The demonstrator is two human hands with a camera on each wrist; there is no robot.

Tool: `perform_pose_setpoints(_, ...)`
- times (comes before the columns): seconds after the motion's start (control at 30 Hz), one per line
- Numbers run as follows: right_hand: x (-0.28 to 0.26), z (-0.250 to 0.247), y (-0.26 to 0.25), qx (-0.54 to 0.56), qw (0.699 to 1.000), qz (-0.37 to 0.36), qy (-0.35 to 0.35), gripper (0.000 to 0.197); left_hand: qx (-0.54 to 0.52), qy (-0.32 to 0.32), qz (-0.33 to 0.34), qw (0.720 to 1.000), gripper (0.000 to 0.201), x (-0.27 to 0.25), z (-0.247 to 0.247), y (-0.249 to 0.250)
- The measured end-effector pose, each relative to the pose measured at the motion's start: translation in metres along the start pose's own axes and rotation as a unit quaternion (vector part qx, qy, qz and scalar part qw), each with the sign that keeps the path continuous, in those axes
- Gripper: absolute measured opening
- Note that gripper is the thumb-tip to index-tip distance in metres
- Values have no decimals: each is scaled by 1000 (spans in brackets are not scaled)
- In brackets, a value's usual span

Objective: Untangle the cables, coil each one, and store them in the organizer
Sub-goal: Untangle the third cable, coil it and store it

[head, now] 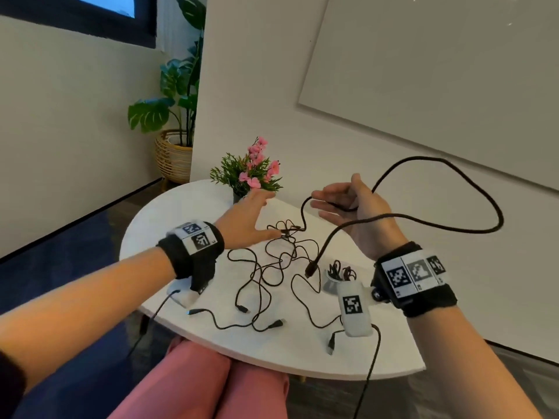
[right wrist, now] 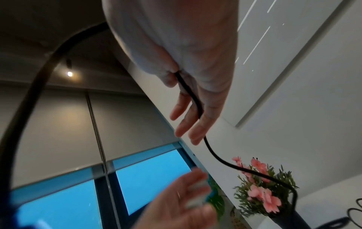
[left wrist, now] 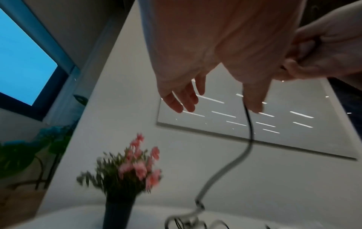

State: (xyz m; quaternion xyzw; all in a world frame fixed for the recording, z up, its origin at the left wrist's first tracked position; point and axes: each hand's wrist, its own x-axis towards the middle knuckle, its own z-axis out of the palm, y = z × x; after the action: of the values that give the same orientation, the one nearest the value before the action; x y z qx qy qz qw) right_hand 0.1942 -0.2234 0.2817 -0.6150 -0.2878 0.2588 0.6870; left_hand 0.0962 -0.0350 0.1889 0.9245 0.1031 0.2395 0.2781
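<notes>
The right hand (head: 357, 211) is raised above the table (head: 169, 213), palm turned inward, with a thick black cable (head: 472, 189) pinned by the thumb in the crook beside the palm while the fingers (right wrist: 188, 122) stay nearly straight. The left hand (head: 251, 220) hovers flat over the table, fingers spread and straight, holding nothing; its thumb points toward the tangle (head: 281, 255).

A small grey cup (head: 331, 282) stands near the right wrist and holds dark, bunched cables (head: 341, 272) that stick up past its rim. A dark vase (head: 239, 196) at the far edge of the table holds pink flowers and green sprigs. Off the table, a woven basket pot (head: 174, 158) on the floor holds a large leafy plant.

From the right hand the thick cable swings out to the right in a wide loop in the air, comes back across the wrist and hangs down, its plug (head: 311, 269) dangling just above the table beside the cup. Its other length drops from the fingers to the table, where it meets the tangle. The tangle is made of thin black cables, looped and crossed over one another in the middle of the white table, with several plug ends lying loose toward the near edge. One cable end hangs over the near rim.

Both wrists wear black bands with printed square markers.
</notes>
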Motion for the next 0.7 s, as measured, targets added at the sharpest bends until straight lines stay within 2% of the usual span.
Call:
perform_pose_setpoints(0.1,9,5,4,-37,999,2,-24,51,64,-57,9,996,107,44,-30,11)
perform_pose_setpoints(0.17,15,7,11,-49,998,-1,-44,52,129,-147,27,980,120,66,-27,20)
perform_pose_setpoints(0.2,17,7,13,-44,998,-1,-48,52,147,-194,31,970,120,73,-19,25)
perform_pose_setpoints(0.23,20,5,14,-39,998,-4,-47,52,148,-229,33,961,112,77,-6,27)
perform_pose_setpoints(0.3,25,-1,12,-37,999,-9,-32,52,85,-270,32,959,76,80,20,29)
perform_pose_setpoints(0.37,28,-8,11,-41,999,-8,-15,52,6,-266,21,964,46,77,40,27)
perform_pose_setpoints(0.43,29,-17,9,-52,999,-8,5,52,25,-260,10,965,29,74,51,19)
perform_pose_setpoints(0.53,33,-28,7,-77,996,-11,33,51,115,-282,-2,952,23,75,53,5)
perform_pose_setpoints(0.6,39,-37,8,-99,994,-13,54,50,132,-250,-2,959,20,84,41,1)
perform_pose_setpoints(0.7,54,-52,11,-128,988,-2,90,50,79,-168,-8,983,18,105,9,7)
